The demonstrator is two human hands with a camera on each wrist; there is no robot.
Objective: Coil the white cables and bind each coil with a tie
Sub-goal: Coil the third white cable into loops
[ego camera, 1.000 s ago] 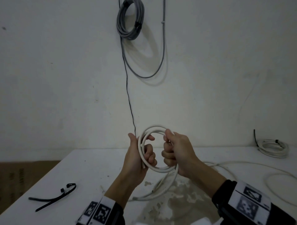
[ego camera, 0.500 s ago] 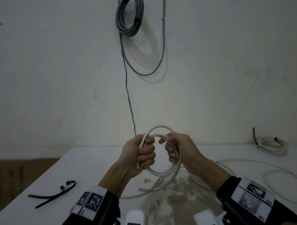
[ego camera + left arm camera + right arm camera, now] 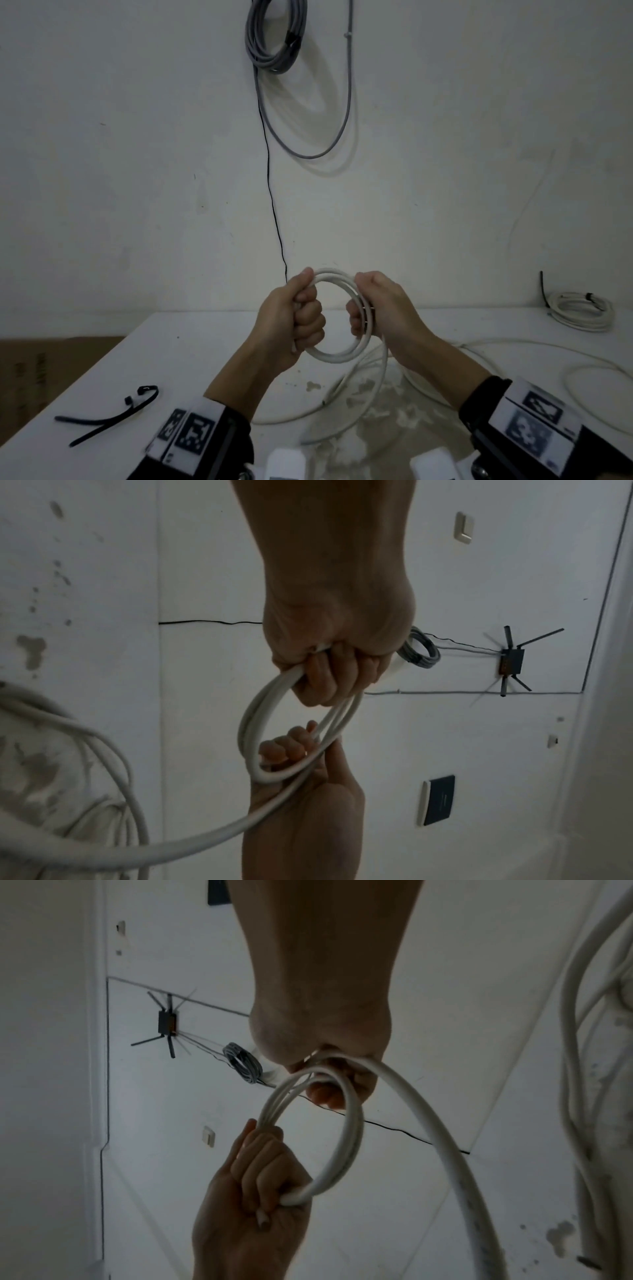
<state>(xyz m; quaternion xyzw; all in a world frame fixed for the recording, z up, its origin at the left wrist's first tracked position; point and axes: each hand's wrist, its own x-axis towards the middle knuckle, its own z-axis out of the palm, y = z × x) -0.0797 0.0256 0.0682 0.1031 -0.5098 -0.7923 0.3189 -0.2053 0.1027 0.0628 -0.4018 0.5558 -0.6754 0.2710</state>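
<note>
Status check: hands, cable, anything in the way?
Left hand and right hand both grip white cable coil, above the table. Loose tail trails onto table. Black ties lie untouched, left. Nothing blocking.

grey cable coil (image 3: pixel 274 37): hangs on wall | router (image 3: pixel 510 660): wall-mounted | cardboard box (image 3: pixel 41 373): left of table (image 3: pixel 191 346)

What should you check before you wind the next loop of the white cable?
1. Left hand grips the coil: ok.
2. Right hand grips the coil's other side: ok.
3. Loops lie together, not sprung apart: ok.
4. Loose cable still trails down to the table, so more winding is left: ok.
5. Loose cable free of knots: cannot tell, it crosses itself.
6. Black tie ready on the table, left of the hands: ok.
</note>
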